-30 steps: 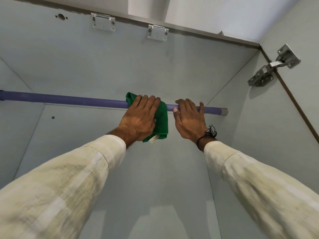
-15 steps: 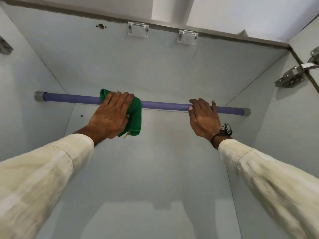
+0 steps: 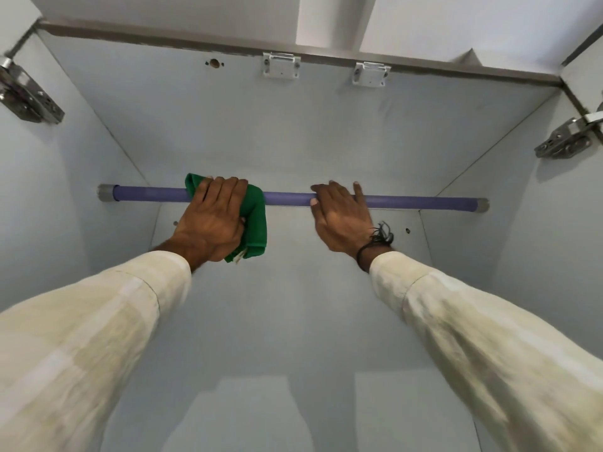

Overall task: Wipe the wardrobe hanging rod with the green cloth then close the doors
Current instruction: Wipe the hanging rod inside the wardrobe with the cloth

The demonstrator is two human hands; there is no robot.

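The left hand (image 3: 212, 223) was closed around the green cloth (image 3: 256, 216), and it pressed this cloth on the hanging rod (image 3: 421, 202), with the fingers curled over the top of the rod and the thumb below. The cloth was wrapped on the rod and most of it hung down at 4 o'clock from the hand, where a small pale tag showed at its lower edge; one green corner also stood out at 10 o'clock from the knuckles. At 3 o'clock from this hand, apart from it with a bare piece of rod between them, the right hand (image 3: 342, 216) gripped the rod directly, fingers over the top and the thumb against the front side. A black thread band (image 3: 375, 243) was tied on the right wrist, and both arms wore cream sleeves (image 3: 489, 337). The rod was purple and ran across the wardrobe from 9 o'clock to 3 o'clock, each end sitting in a grey socket (image 3: 105, 192) on a side wall. The cloth was on the left half of the rod, nearer to the left socket than to the right one. Further out, at 12 o'clock, two white brackets (image 3: 280, 65) were fixed under the top panel near its front edge. A metal hinge (image 3: 564, 140) was at 2 o'clock on the right wall, and another hinge (image 3: 26, 93) at 10 o'clock on the left wall. The inside walls were pale grey.
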